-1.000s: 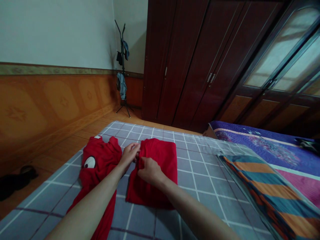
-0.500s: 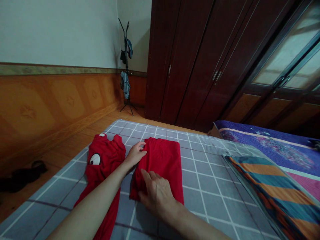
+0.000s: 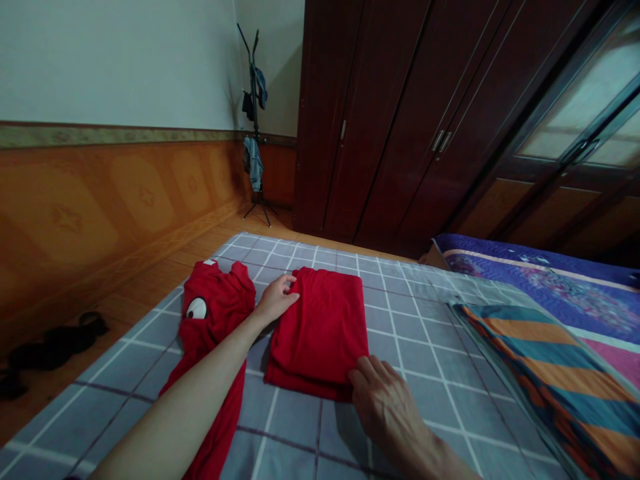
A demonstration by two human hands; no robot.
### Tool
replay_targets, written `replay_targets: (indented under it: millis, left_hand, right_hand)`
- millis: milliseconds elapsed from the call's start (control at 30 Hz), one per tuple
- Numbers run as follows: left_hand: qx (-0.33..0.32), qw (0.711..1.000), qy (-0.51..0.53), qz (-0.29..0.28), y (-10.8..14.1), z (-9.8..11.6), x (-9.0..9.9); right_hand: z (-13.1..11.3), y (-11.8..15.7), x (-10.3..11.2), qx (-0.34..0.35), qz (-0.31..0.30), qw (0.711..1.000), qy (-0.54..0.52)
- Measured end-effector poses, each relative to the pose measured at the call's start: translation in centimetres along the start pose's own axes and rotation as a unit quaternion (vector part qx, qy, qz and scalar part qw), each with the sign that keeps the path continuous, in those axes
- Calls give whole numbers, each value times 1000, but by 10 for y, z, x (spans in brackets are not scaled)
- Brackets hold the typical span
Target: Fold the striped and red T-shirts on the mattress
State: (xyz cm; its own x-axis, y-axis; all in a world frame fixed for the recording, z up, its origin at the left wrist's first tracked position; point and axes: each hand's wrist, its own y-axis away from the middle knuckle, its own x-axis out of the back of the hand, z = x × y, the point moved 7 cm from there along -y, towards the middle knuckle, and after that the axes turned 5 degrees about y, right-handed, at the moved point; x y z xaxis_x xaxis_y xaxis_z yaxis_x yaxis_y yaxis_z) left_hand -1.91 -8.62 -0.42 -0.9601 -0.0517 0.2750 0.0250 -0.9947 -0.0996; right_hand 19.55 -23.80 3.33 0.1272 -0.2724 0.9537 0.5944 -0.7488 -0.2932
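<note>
Left hand (image 3: 280,298) pinching; right hand (image 3: 385,400) flat.

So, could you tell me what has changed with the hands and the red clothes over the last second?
The right hand slid from the folded red garment's middle to its near right corner. The left hand stayed at its far left corner. The other red garment lies unmoved.

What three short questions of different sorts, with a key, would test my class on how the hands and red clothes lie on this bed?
1. True or false: the left hand touches the far left corner of the folded red garment.
2. Which hand rests at the garment's near right corner? A left, B right hand.
3. Fill in: the crumpled red garment with an eye print lies to the folded one's ____ on the grey checked sheet.

Key: 1 true; 2 B; 3 left.
</note>
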Motion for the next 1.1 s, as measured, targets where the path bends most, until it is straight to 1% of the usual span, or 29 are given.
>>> replay_targets:
  millis: [100,167,233,333,433,467,533,600,633,667,700,767,800,833,867,900,967,1033,1100]
  left_hand:
    - [-6,999,-12,-31,0,6,-2]
    - [-9,998,-25,-54,0,6,-5]
    - [-9,996,-47,-70,0,2,-7]
    - [-8,993,-88,-83,-1,-7,-9]
    - [-14,988,-130,-88,1,-6,-8]
    - [-18,986,-145,-86,2,-1,-6]
    - [-31,980,-179,-78,6,16,0]
    - [-49,974,-208,-79,14,41,6]
    - [-59,966,-230,-97,20,54,6]
    - [-68,954,-259,-130,27,67,4]
    - [-75,934,-300,-179,36,78,-1]
    - [-80,875,-389,-278,57,90,-13]
    - [-82,844,-431,-310,67,93,-18]
    - [-83,819,-465,-325,74,94,-22]
    - [-87,800,-495,-328,80,93,-25]
    - [-90,786,-519,-324,84,90,-28]
    - [-92,768,-546,-323,89,80,-33]
    - [-91,758,-548,-341,92,70,-37]
    - [-91,755,-540,-360,93,64,-37]
  right_hand:
    - [13,10,13,-9,55,998,-19]
    - [18,19,15,-8,78,996,-34]
    - [20,28,10,-1,79,996,-44]
    - [18,36,2,7,64,997,-52]
    - [15,32,7,-12,67,996,-65]
    - [12,27,11,-14,70,995,-72]
    - [3,15,17,-3,59,994,-92]
    - [-9,1,16,14,26,993,-113]
    - [-15,-5,13,19,5,993,-119]
    - [-20,-11,9,21,-16,992,-123]
    - [-23,-15,4,20,-34,992,-123]
    - [-28,-21,-7,15,-57,991,-123]
    - [-29,-22,-12,14,-60,990,-124]
    - [-29,-22,-15,12,-57,990,-125]
    - [-29,-21,-17,12,-49,991,-126]
    - [-28,-21,-19,12,-40,991,-127]
    - [-27,-18,-21,13,-28,991,-130]
    - [-26,-16,-21,14,-20,991,-132]
    - [-26,-16,-20,17,-15,991,-135]
